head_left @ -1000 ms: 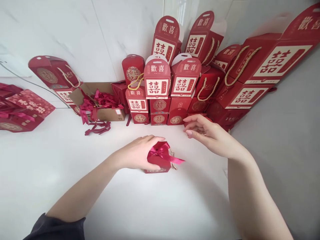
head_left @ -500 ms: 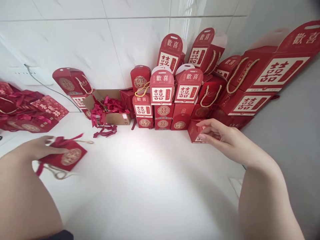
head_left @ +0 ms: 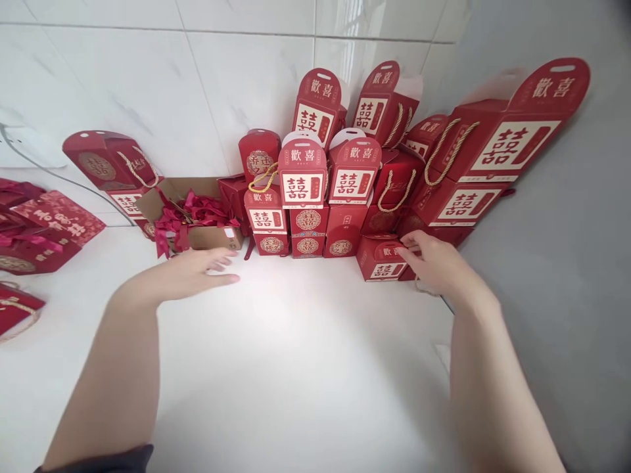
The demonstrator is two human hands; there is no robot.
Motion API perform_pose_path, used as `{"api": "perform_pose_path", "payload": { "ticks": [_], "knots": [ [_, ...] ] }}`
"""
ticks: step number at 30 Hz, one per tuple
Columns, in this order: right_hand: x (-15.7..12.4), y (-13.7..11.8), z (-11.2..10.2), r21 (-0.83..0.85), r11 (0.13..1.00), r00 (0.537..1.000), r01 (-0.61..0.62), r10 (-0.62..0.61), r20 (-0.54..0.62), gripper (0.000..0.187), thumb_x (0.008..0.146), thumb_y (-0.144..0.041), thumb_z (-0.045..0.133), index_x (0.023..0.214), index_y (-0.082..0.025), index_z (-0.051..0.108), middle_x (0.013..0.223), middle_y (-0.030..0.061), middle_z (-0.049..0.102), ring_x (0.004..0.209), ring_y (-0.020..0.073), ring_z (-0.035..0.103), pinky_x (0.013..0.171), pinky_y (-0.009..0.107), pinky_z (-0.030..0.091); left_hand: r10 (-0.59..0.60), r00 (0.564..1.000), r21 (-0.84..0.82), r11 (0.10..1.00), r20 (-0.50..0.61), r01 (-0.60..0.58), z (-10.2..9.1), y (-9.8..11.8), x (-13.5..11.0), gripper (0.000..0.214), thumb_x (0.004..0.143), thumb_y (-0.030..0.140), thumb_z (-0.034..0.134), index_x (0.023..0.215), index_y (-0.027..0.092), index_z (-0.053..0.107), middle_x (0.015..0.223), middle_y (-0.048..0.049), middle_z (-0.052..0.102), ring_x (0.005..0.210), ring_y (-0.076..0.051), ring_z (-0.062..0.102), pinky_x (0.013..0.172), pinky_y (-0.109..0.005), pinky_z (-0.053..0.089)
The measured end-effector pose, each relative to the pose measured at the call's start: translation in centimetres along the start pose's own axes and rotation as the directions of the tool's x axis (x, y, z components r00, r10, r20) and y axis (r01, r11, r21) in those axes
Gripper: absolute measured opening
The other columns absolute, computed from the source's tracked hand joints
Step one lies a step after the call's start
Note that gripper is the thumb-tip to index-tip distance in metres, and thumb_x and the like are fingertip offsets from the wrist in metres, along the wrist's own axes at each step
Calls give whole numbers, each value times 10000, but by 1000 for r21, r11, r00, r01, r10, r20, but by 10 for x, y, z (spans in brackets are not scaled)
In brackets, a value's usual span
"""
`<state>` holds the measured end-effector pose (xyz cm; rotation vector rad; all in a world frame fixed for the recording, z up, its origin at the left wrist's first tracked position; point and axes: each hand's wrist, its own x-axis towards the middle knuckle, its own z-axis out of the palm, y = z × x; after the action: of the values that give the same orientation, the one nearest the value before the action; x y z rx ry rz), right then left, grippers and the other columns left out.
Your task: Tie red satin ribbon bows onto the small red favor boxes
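My left hand (head_left: 192, 272) is empty, its fingers stretched out and apart, over the white tabletop in front of a cardboard box (head_left: 207, 238) full of dark red ribbons (head_left: 197, 211). On the right, a small red gift box (head_left: 377, 256) with double-happiness print stands on the table, its rounded top folded down. The curled fingers and thumb of my right hand (head_left: 434, 263) close on its right end. Part of that end is hidden by the hand, and a bit of rope shows below it.
Red gift boxes (head_left: 303, 180) stand stacked along the tiled wall, several with rope handles. Larger boxes (head_left: 513, 151) lean at the grey wall on the right. More red boxes (head_left: 64, 223) lie at left, and a red box with rope (head_left: 20, 309) is cut off by the left edge.
My left hand has let go of the red box with ribbon and rope and moved right. My right hand has slid to the small box's right end. The view has shifted right.
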<state>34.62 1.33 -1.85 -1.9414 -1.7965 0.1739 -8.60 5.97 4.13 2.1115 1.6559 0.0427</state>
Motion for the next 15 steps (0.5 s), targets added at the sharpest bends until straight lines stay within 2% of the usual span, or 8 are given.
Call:
{"api": "perform_pose_path", "payload": {
  "ticks": [2,3,6,9,11,13,15],
  "knots": [
    [10,3,18,-35,999,1000,16,-16,-6,317,907,-236,446,1195,-152,551,1160,173,648,1070,322,616,904,466,487,168,982,11,985,87,-170,17,21,6,667,788,641,566,1352,290,499,1368,-52,572,1218,-268,559,1004,-347,454],
    [14,3,27,-65,997,999,45,-45,3,357,887,-169,426,1226,-145,536,1191,179,629,1109,327,593,917,463,479,214,969,30,975,126,-220,25,30,7,652,802,632,553,1358,298,494,1381,-45,561,1224,-263,554,1005,-342,446],
    [18,0,44,-152,984,995,93,-89,33,462,839,-92,400,1292,-119,488,1270,194,573,1204,355,512,940,481,461,276,935,83,950,223,-301,45,48,-2,603,829,570,547,1370,308,497,1399,-41,546,1230,-268,548,1001,-348,430],
    [17,-1,51,-193,980,999,53,-50,22,466,882,-169,387,1336,-76,440,1327,229,513,1197,396,500,939,545,445,293,900,79,939,324,-335,55,51,-13,586,825,521,573,1369,313,509,1374,-46,569,1219,-275,553,997,-347,423],
    [17,-1,50,-182,983,999,36,-32,21,460,906,-222,386,1343,-88,440,1333,226,497,1170,410,515,928,580,440,284,888,67,942,362,-329,57,48,-16,577,820,514,582,1357,310,525,1346,-55,591,1186,-282,575,965,-347,438],
    [16,-3,46,-102,994,999,49,-47,22,464,894,-240,436,1345,-129,447,1324,197,492,1157,383,534,940,553,449,273,898,68,947,345,-314,56,44,-17,574,821,511,584,1353,301,532,1344,-62,591,1184,-288,574,957,-350,439],
    [12,-11,40,44,995,995,90,-91,35,500,851,-204,507,1347,-179,443,1287,152,511,1117,312,573,939,460,479,261,917,90,950,302,-300,54,41,-16,572,830,510,574,1359,298,524,1363,-59,577,1206,-289,559,973,-354,426]
  ]
}}
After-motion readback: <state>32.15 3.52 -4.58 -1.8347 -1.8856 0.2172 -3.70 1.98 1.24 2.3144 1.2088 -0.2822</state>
